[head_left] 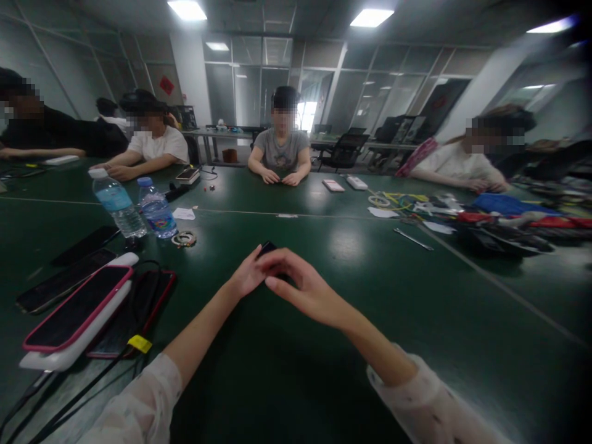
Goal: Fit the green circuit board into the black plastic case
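Note:
My left hand [246,273] is just above the green table in front of me, closed around a small dark, flat object [267,247]. Only the top end of that object shows, so its kind is unclear. Over it arches my right hand [309,290], its fingers bent and reaching to the left hand. A gap separates the right thumb from the right fingers, and nothing is visible in it. The right fingertips overlap the left palm; whether they touch the dark object is hidden.
Two water bottles [158,209] and a tape roll [184,238] stand left, behind several phones [78,308] with cables. At right lie a wrench [413,239] and a heap of cables and cloth [513,213]. A person [280,148] sits opposite; others sit at both sides.

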Tool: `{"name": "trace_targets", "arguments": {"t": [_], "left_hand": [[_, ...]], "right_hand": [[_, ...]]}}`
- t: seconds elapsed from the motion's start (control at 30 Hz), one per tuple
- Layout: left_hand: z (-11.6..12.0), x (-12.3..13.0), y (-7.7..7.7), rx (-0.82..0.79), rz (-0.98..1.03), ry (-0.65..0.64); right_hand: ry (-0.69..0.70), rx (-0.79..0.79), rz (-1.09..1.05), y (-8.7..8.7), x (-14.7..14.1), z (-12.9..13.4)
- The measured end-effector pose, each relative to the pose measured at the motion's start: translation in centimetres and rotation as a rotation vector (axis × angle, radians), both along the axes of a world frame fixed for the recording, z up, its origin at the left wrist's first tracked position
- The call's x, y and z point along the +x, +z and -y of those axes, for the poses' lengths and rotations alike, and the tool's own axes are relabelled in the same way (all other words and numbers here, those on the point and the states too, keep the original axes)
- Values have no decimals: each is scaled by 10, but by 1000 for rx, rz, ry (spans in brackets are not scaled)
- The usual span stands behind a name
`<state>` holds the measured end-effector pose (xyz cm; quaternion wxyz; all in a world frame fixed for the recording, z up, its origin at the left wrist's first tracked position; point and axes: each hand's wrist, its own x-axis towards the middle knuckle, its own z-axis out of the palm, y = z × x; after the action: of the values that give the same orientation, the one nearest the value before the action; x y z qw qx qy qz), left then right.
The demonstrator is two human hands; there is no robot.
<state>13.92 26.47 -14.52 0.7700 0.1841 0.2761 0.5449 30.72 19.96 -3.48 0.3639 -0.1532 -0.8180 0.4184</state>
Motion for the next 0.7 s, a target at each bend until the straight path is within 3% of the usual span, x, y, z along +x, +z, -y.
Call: {"name": "trace_targets", "arguments": {"t": [0.03, 0.1, 0.2, 0.27, 0.33, 0.7], "left_hand": [[1, 1, 2, -3, -27, 42], [1, 1, 4, -52, -65, 43], [-1, 1, 4, -84, -66, 55], [-3, 0, 2, -81, -45, 54], [-4, 0, 1, -91, -40, 59], [-1, 1, 3, -88, -42, 52]], "right_hand": [[-230, 114, -6, -17, -3, -13], [-509, 266, 57, -55, -4, -39], [-602, 312, 195, -103, 2, -66], [-591, 260, 235, -122, 6, -73], [-587, 237, 239, -128, 8, -74], [-595, 222, 281, -127, 9, -73]]}}
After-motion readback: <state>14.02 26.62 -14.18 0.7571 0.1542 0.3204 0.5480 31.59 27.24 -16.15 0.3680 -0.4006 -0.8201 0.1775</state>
